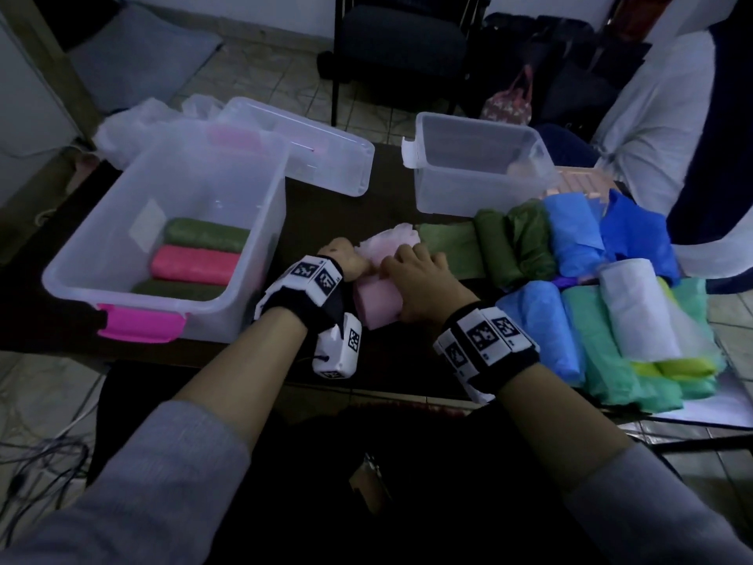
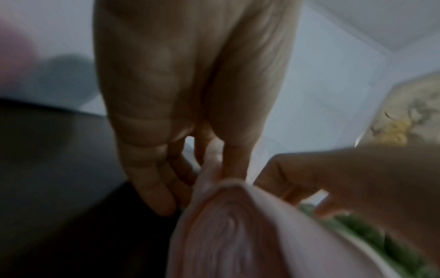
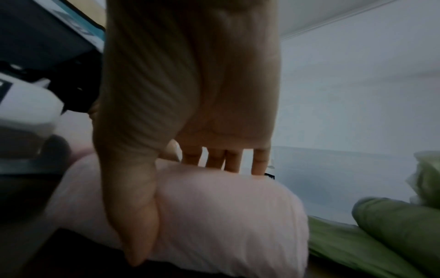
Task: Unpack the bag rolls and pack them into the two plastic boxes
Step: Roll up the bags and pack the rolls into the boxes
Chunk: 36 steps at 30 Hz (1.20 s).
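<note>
Your right hand (image 1: 421,285) has its fingers (image 3: 215,158) curled over a soft pale pink roll (image 1: 377,301) at the desk's (image 1: 326,197) near-middle, thumb down its side. Your left hand (image 1: 346,258) pinches its loose film end. The clear box (image 1: 260,246) at left holds three rolls; no legible writing.

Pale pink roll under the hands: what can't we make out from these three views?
- Head view: the right hand covers the middle of the pale pink roll.
- Left wrist view: blurred; the left hand pinches loose pink film, the grip point hidden behind the roll's end.
- Right wrist view: fingertips drop behind the roll.
- Right box: contents unclear through the cloudy wall.
</note>
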Each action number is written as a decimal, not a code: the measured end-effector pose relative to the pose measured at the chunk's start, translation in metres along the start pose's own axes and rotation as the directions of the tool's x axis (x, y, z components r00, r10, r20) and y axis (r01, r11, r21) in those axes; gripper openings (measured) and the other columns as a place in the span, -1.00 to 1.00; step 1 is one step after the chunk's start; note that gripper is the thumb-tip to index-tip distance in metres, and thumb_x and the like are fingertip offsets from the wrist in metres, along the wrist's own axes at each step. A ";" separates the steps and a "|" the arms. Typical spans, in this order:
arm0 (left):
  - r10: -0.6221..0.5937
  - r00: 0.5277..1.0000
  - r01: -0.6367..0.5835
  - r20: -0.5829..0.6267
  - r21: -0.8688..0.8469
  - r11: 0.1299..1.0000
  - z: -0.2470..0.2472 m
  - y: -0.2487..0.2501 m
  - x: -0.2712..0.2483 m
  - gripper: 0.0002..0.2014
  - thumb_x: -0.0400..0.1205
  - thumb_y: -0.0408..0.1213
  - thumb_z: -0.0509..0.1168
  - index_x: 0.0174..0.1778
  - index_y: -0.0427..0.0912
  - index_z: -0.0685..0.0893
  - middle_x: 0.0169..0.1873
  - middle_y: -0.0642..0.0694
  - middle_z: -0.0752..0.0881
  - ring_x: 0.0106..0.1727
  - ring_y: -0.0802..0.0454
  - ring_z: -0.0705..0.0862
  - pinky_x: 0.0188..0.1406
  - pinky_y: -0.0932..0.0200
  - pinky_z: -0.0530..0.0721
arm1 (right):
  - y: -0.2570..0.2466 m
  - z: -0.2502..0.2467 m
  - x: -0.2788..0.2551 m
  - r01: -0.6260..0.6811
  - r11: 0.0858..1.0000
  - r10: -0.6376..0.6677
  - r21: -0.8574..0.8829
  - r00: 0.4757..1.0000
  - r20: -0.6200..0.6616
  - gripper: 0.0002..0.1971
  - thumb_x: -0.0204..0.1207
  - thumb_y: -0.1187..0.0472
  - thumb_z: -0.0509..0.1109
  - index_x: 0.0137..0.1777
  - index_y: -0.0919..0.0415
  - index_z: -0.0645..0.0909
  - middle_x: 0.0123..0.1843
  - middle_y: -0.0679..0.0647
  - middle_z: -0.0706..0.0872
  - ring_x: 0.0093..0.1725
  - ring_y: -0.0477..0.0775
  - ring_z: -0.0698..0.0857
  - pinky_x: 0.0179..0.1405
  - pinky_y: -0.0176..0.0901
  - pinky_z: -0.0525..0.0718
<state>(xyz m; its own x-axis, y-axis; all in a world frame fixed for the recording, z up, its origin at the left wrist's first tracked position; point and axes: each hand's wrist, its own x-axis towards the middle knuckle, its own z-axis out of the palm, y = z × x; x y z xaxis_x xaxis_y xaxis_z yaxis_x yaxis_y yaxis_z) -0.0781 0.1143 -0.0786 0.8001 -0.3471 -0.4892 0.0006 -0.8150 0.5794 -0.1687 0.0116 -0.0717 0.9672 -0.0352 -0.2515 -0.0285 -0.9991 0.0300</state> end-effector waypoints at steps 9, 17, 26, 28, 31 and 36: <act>0.023 0.963 -0.066 -0.269 -0.149 0.987 -0.015 0.008 0.006 -0.47 0.54 -0.20 0.42 0.42 -0.26 0.49 0.37 -0.25 0.56 0.37 -0.16 0.54 0.20 0.13 0.50 | -0.007 0.001 0.002 0.110 0.992 -0.113 0.067 0.993 0.043 -0.48 0.38 0.12 0.44 0.34 0.10 0.41 0.26 0.09 0.52 0.29 0.15 0.46 0.21 0.02 0.41; 0.343 0.938 -0.321 -0.049 0.249 0.913 -0.008 -0.003 0.012 -0.67 0.66 -0.32 0.23 0.36 -0.12 0.58 0.39 -0.12 0.53 0.36 -0.07 0.53 0.25 0.16 0.46 | -0.013 0.001 0.003 0.094 0.988 -0.110 0.127 0.986 0.129 -0.46 0.38 0.14 0.44 0.38 0.11 0.43 0.29 0.13 0.54 0.29 0.16 0.52 0.23 0.02 0.45; 0.336 0.894 -0.445 0.296 0.503 0.741 0.003 -0.014 0.012 -0.45 0.75 -0.26 0.04 0.65 -0.12 0.01 0.66 -0.17 -0.05 0.67 -0.13 -0.07 0.55 0.04 0.07 | -0.016 -0.004 0.004 0.075 0.964 -0.143 0.254 0.955 0.259 -0.31 0.32 0.24 0.52 0.47 0.06 0.39 0.32 0.12 0.60 0.31 0.14 0.57 0.21 -0.07 0.53; 0.348 0.887 -0.460 0.302 0.517 0.722 0.001 -0.013 0.014 -0.44 0.74 -0.25 0.07 0.65 -0.12 0.03 0.66 -0.18 -0.02 0.66 -0.12 -0.02 0.54 0.03 0.11 | -0.017 -0.005 0.006 0.076 0.958 -0.152 0.276 0.952 0.266 -0.32 0.31 0.25 0.53 0.46 0.08 0.42 0.32 0.13 0.60 0.29 0.15 0.58 0.16 -0.10 0.54; 0.365 0.884 -0.467 0.293 0.510 0.722 0.000 -0.014 0.015 -0.45 0.73 -0.23 0.10 0.64 -0.09 0.09 0.66 -0.15 0.02 0.66 -0.12 -0.01 0.57 0.00 0.11 | -0.013 -0.005 0.005 0.076 0.945 -0.161 0.319 0.954 0.251 -0.34 0.33 0.27 0.54 0.45 0.13 0.40 0.36 0.14 0.56 0.32 0.13 0.54 0.06 -0.22 0.43; 0.382 0.894 -0.448 0.235 0.438 0.779 0.003 -0.020 0.018 -0.45 0.68 -0.19 0.20 0.61 -0.01 0.22 0.64 -0.10 0.12 0.64 -0.12 0.10 0.59 -0.09 0.15 | -0.002 -0.002 0.002 0.052 0.922 -0.131 0.384 0.974 0.183 -0.42 0.27 0.13 0.62 0.28 0.20 0.51 0.29 0.09 0.56 0.25 0.07 0.53 0.01 -0.25 0.40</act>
<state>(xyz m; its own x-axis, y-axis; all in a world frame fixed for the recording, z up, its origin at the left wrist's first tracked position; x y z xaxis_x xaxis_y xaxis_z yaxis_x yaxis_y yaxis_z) -0.0655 0.1235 -0.1006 0.5745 -0.7305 -0.3692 -0.6208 -0.6829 0.3851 -0.1664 0.0138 -0.0702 0.8998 0.0930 -0.4264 -0.0727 -0.9314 -0.3566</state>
